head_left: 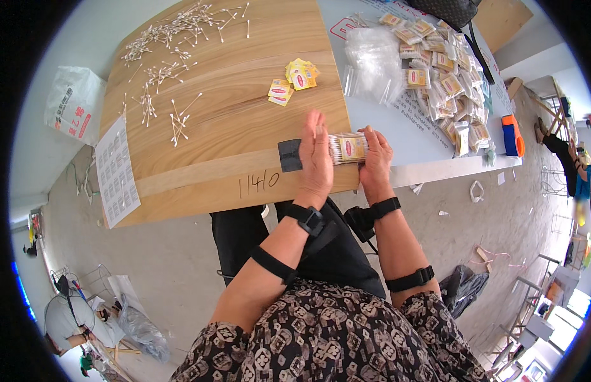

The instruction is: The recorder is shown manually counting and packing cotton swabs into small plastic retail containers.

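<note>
A small clear pack of cotton swabs [350, 148] with a yellow card inside lies at the front edge of the table, between my hands. My right hand [377, 158] has its thumb and fingers closed around the pack's right end. On the other side my left hand [316, 156] is held on edge, fingers stretched out, its palm against the pack's left end. A black patch [289, 156] on the tabletop shows just left of that hand. Beyond my hands lie several loose yellow cards [302, 75]. Scattered cotton swabs [174, 32] cover the far left of the wooden table [225, 127].
On the grey board [397, 134] at right lie clear empty bags [374, 57] and a heap of filled swab packs [445, 76]. An orange and blue tape dispenser [512, 135] stands at its edge. A printed sheet [118, 172] and white plastic bag [75, 105] hang at left.
</note>
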A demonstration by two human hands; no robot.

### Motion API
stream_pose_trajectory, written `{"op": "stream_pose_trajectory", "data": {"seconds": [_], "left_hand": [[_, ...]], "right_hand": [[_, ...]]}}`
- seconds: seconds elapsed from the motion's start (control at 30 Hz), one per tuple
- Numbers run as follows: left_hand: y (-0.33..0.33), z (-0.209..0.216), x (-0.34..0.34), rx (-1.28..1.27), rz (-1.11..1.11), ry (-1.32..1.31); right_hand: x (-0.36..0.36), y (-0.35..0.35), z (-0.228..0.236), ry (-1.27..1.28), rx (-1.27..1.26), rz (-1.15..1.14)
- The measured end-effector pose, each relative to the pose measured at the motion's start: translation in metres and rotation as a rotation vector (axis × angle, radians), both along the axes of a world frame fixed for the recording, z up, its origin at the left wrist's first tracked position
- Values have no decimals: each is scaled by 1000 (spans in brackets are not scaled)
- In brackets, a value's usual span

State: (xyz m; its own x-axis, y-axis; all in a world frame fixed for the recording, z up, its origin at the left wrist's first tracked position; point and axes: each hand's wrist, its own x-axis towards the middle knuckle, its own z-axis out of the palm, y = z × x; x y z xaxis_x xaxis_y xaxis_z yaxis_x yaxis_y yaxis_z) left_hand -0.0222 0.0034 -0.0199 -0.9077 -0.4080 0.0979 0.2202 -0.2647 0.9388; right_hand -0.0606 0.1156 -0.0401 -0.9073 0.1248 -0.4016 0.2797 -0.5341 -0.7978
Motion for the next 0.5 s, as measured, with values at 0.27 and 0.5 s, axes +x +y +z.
{"op": "stream_pose_trajectory", "data": {"seconds": [0.27, 0.5], "left_hand": [[7, 4, -7, 352, -1, -19], [-80, 8, 9, -823, 320, 3]], "right_hand": [[2, -8, 5, 15, 102, -4], [-6, 39, -5, 295, 816, -47]]}}
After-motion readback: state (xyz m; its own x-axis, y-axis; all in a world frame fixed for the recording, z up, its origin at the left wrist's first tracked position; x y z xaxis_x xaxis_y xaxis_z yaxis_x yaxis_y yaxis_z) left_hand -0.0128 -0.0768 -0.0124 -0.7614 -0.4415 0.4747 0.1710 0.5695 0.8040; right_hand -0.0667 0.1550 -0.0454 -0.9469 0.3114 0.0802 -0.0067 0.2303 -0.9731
